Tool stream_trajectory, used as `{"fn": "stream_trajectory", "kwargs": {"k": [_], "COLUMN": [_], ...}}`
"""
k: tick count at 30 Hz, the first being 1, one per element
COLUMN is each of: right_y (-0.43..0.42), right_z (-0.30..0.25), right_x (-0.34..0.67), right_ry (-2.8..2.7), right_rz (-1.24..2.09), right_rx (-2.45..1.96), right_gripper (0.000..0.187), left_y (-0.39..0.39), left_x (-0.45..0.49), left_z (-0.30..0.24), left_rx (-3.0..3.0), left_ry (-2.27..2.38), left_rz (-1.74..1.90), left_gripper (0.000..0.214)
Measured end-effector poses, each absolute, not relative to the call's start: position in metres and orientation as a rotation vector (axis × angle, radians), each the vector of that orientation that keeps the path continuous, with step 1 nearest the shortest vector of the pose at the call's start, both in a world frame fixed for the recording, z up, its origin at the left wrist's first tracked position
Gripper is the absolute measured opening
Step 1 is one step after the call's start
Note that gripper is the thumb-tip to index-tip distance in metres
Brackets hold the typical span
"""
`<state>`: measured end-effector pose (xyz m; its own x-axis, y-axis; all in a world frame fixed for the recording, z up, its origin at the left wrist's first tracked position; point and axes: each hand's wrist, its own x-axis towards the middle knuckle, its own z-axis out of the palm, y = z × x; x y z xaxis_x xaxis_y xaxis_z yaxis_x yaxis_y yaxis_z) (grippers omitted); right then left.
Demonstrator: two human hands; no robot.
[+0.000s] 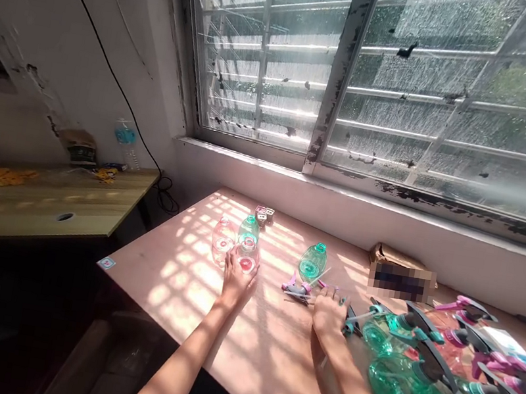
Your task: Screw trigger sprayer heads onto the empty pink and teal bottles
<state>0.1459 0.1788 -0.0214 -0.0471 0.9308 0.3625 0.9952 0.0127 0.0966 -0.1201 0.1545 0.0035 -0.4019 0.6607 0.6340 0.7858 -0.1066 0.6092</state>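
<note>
My left hand (pixel 237 278) is wrapped around a clear pink bottle (pixel 248 252) without a top, which stands upright on the table. Close behind it are another open pink bottle (pixel 221 244) and an open green bottle (pixel 249 226). A second open green bottle (pixel 313 261) stands apart, farther right. My right hand (pixel 330 311) is low over loose trigger spray heads, its fingers curled down; what they close on is hidden. Beside its fingertips lies a pink and grey spray head (pixel 297 289) with a thin tube. A teal and grey spray head (pixel 352 321) shows at its other side.
Several green and pink bottles with spray heads fitted (pixel 401 379) crowd the table's right side. Small dark boxes (pixel 262 215) and a brown carton (pixel 386 256) sit toward the wall. A separate wooden desk (pixel 105 215) stands left, with a black cable (pixel 166 195) hanging beside it.
</note>
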Motion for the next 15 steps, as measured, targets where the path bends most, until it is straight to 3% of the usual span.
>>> {"fn": "stream_trajectory", "kwargs": {"k": [6, 10, 15], "right_y": [0.152, 0.139, 0.134], "right_z": [-0.034, -0.038, -0.043], "right_x": [0.143, 0.15, 0.156], "right_ry": [-2.102, -2.088, -2.096], "right_rz": [-0.546, -0.519, -0.459], "right_rx": [-1.977, -1.918, -1.832], "right_gripper": [0.033, 0.033, 0.036], "left_y": [0.085, 0.041, 0.018], "left_x": [-0.104, -0.098, -0.104], "left_z": [-0.007, -0.007, -0.003], "left_rx": [-1.748, -1.745, -1.859], "left_ry": [-1.992, -2.006, -1.964], "left_rz": [-1.443, -1.3, -1.097], "left_gripper": [0.047, 0.076, 0.076]}}
